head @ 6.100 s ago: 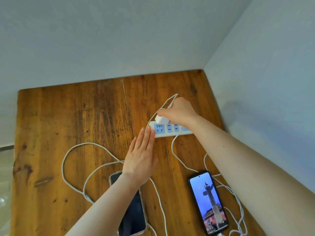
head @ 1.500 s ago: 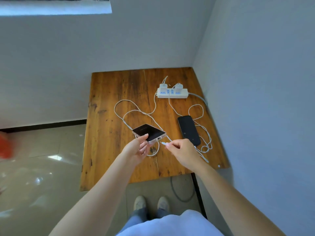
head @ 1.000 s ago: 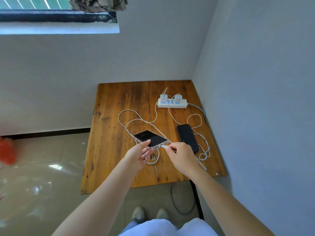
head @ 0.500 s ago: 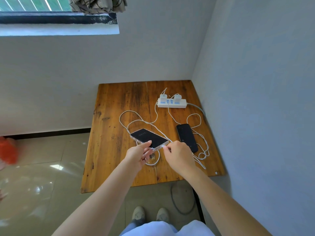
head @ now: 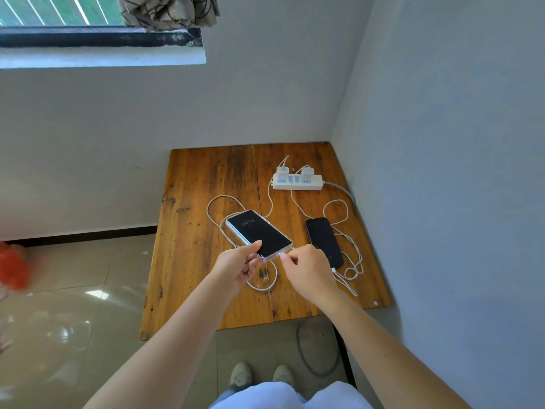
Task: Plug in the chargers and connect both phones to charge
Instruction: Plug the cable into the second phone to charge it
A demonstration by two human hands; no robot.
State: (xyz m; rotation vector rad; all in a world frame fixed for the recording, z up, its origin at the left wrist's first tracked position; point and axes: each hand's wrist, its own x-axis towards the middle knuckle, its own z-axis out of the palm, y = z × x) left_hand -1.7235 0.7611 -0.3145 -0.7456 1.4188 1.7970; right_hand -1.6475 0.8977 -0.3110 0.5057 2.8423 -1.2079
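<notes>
- Bench [head: 206,178]: wooden top set in a room corner; it carries the strip, both phones and loose cable loops.
- Strip [head: 312,184]: lies at the far right of the bench with two chargers [head: 282,171] seated in it, so the plug-in step reads as done.
- Cased phone [head: 256,231]: held tilted above the bench, its lit screen showing a clock. The left hand [head: 236,265] grips its near corner, fingers [head: 254,245] clamped on the edge.
- Dark phone [head: 324,240]: flat on the bench to the right, screen off; a cable meets its near end, though the joint is too small to confirm.
- Right hand [head: 306,268]: fingers pinched shut on the plug [head: 282,255], which sits at the cased phone's bottom edge; full seating cannot be told.
- Risk: an angled push would jam or half-seat the plug. A slack left grip would let the phone slide off. The loop [head: 262,283] under the hands could snag and pull the plug back out.
- Change: half a second ago the screen was dark; it is now lit. The plug has closed on the port.
</notes>
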